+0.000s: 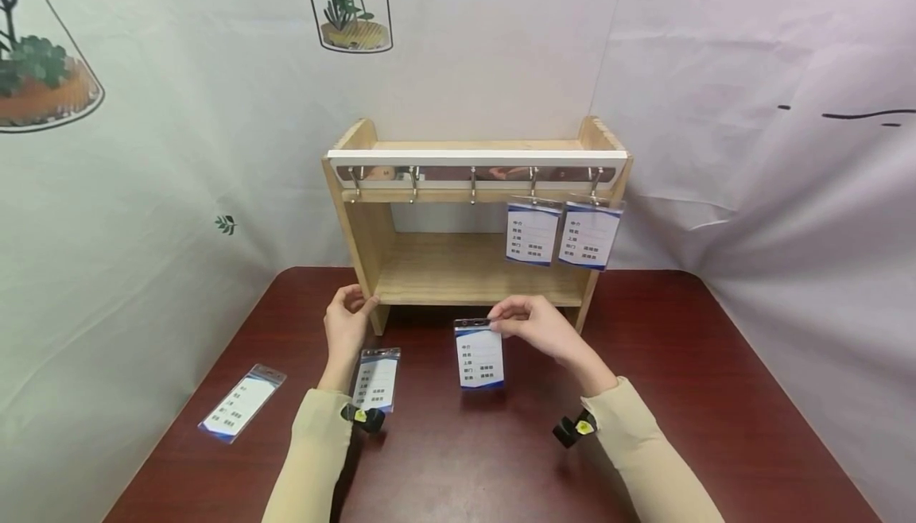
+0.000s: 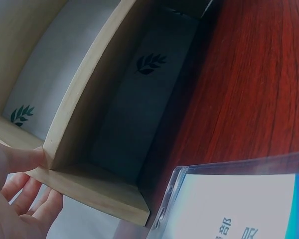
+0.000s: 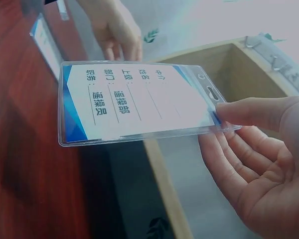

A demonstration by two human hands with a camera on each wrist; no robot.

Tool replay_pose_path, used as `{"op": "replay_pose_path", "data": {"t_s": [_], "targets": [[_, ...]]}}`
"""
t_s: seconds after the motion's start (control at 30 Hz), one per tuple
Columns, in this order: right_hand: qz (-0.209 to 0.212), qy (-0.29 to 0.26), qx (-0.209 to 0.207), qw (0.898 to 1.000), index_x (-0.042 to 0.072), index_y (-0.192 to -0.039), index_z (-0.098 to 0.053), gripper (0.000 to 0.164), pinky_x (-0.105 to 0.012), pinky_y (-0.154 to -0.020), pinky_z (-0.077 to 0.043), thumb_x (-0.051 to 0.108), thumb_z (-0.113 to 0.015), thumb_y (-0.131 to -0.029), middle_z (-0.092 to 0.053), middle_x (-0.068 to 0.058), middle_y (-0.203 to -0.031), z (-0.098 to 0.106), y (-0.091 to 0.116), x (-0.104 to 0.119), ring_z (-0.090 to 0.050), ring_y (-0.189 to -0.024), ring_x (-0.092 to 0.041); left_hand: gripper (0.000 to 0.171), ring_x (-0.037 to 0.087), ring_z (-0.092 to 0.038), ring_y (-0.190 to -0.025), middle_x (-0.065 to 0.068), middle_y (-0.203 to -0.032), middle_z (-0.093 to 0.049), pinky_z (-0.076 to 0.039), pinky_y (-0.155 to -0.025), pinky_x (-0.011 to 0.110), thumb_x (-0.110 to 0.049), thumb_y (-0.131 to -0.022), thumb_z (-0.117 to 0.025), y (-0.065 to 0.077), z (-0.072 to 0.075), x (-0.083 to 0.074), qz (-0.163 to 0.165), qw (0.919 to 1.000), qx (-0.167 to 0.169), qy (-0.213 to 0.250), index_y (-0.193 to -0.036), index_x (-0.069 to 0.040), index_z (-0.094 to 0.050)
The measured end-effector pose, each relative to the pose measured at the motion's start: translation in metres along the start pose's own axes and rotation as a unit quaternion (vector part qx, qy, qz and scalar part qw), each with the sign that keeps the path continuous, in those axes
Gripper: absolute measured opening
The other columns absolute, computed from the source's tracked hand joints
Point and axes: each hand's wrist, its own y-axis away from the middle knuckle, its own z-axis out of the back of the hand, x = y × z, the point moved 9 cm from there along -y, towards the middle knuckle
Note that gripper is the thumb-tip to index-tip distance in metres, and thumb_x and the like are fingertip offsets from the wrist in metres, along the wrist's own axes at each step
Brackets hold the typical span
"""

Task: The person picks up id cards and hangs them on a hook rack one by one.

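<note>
My right hand (image 1: 540, 331) pinches a clear-sleeved name badge (image 1: 479, 360) by its top corner, thumb on one face and fingers behind. In the right wrist view the badge (image 3: 134, 102) shows its printed lines and blue corners. My left hand (image 1: 347, 324) grips the lower left side panel of the wooden shelf (image 1: 479, 291); in the left wrist view, the thumb lies at the shelf's front edge (image 2: 50, 157) and the fingers on its outer side. Two badges, one (image 1: 533, 233) beside another (image 1: 590, 235), hang from the right-hand hooks of the rail (image 1: 444, 173).
On the dark red table (image 1: 444, 467) one badge (image 1: 243, 402) lies at far left. Another badge (image 1: 377, 380) lies beside my left wrist, partly behind it. A white printed curtain (image 1: 487, 46) stands behind the shelf. The three left hooks (image 1: 413, 183) carry nothing.
</note>
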Motion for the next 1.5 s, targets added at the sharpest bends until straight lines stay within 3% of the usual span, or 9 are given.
{"op": "replay_pose_path", "data": {"t_s": [0.17,0.43,0.77,0.97,1.5], "targets": [[0.005,0.0,-0.007,1.0,-0.002,-0.104,-0.071,0.017,-0.042,-0.083,-0.057,0.009,-0.073,-0.09,-0.072,-0.009,-0.095,0.01,-0.001,0.012,-0.069,-0.084,-0.018,0.037,0.029,-0.068,-0.105,0.02,-0.115,-0.07,-0.045,-0.069,0.008,-0.01,-0.088,-0.078,0.0,0.0,-0.001,0.001,1.0,0.0,-0.002,-0.119,0.0,-0.063],[0.025,0.005,-0.03,0.999,-0.002,-0.104,-0.07,0.018,-0.028,-0.076,-0.056,0.007,-0.074,-0.09,-0.072,-0.01,-0.095,0.023,0.0,0.037,-0.068,-0.084,-0.018,0.036,0.029,-0.068,-0.104,0.019,-0.114,-0.07,-0.045,-0.069,0.008,-0.01,-0.087,-0.078,0.0,0.0,-0.001,0.0,1.0,0.0,-0.004,-0.119,0.0,-0.063],[0.046,-0.006,-0.042,0.998,-0.002,-0.106,-0.07,0.02,-0.035,-0.079,-0.058,0.007,-0.075,-0.089,-0.073,-0.009,-0.095,0.028,-0.004,0.065,-0.068,-0.085,-0.018,0.037,0.03,-0.068,-0.105,0.02,-0.115,-0.07,-0.045,-0.071,0.009,-0.01,-0.087,-0.078,-0.001,0.0,0.0,-0.001,1.0,0.001,0.0,-0.119,0.0,-0.063],[0.059,-0.005,-0.054,0.997,0.0,-0.105,-0.071,0.02,-0.029,-0.075,-0.055,0.011,-0.076,-0.089,-0.073,-0.008,-0.096,0.031,-0.006,0.077,-0.066,-0.086,-0.019,0.037,0.03,-0.068,-0.105,0.019,-0.115,-0.069,-0.045,-0.07,0.009,-0.011,-0.088,-0.078,-0.001,-0.001,0.0,0.0,1.0,0.004,-0.004,-0.12,0.0,-0.063],[0.093,0.013,-0.093,0.991,0.006,-0.103,-0.073,0.018,-0.028,-0.074,-0.047,0.017,-0.077,-0.09,-0.072,-0.006,-0.096,0.042,-0.011,0.108,-0.064,-0.086,-0.02,0.036,0.029,-0.068,-0.104,0.019,-0.114,-0.07,-0.046,-0.071,0.009,-0.009,-0.087,-0.078,0.0,0.0,-0.001,0.002,1.0,0.001,-0.003,-0.119,0.0,-0.063]]}}
